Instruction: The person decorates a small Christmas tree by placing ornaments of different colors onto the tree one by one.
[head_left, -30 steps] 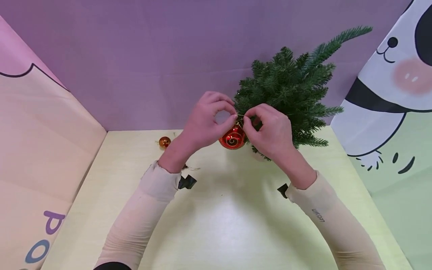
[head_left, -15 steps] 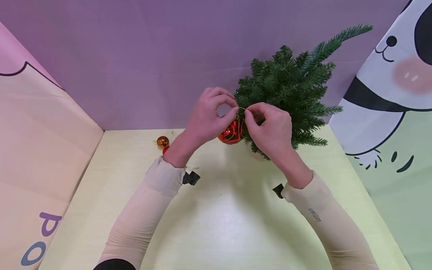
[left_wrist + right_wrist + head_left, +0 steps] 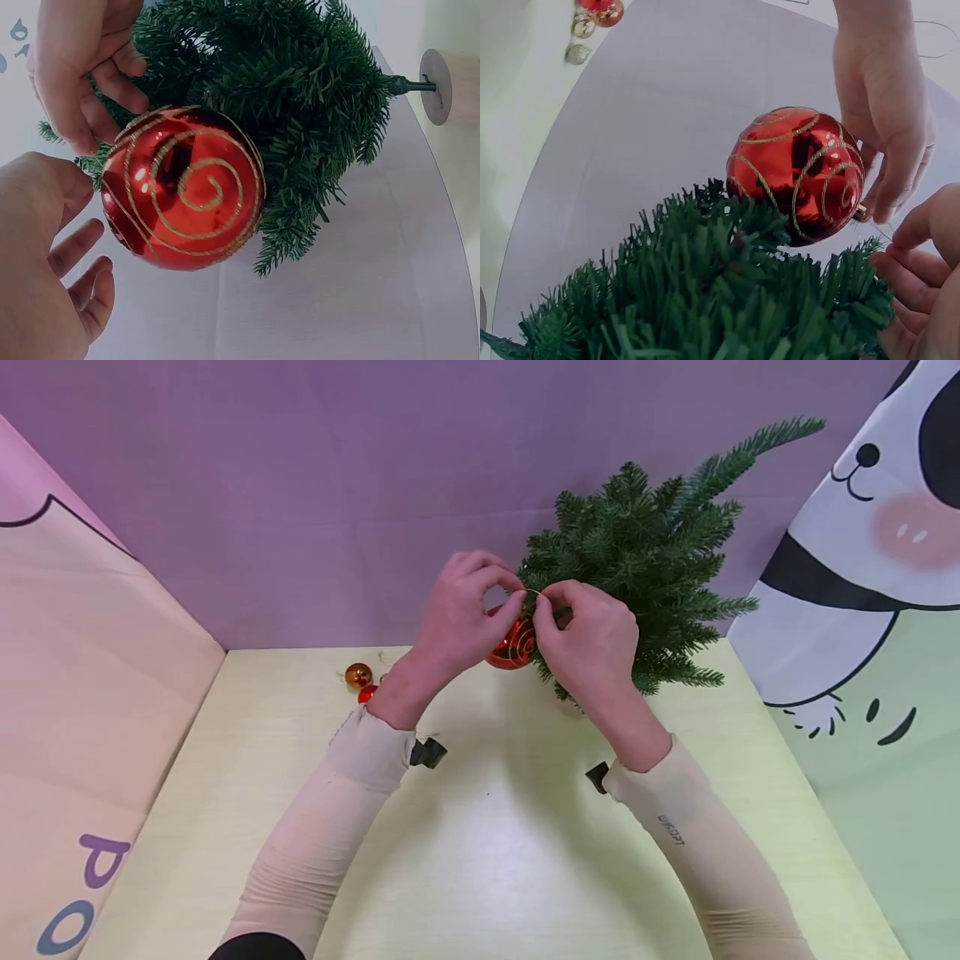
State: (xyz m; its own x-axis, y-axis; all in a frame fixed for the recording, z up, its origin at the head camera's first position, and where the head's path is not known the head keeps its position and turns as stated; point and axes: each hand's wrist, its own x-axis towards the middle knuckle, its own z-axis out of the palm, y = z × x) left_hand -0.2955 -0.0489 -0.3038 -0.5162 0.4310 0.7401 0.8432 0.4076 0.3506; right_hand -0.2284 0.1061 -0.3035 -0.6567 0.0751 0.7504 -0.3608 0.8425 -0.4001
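A large red bauble (image 3: 512,647) with gold glitter swirls hangs on a thin gold thread between my hands. My left hand (image 3: 467,612) pinches that thread between thumb and index finger. From the other side, my right hand (image 3: 588,631) pinches it too, its fingertips close to the left ones. The bauble's gold cap (image 3: 861,214) shows in the right wrist view. The green artificial Christmas tree (image 3: 637,560) stands just behind the right hand. In the left wrist view the bauble lies against or in front of its branches; which, I cannot tell.
Smaller baubles lie at the table's back left: a copper one (image 3: 358,674) and a red one (image 3: 367,694), partly behind the left forearm. Gold ones (image 3: 584,28) show in the right wrist view. The tree's round wooden base (image 3: 438,87) rests on the table (image 3: 480,860).
Both hands and the bauble have risen slightly, and the right hand has shifted a little left. The bauble has turned on its thread. Both hands still pinch the thread.
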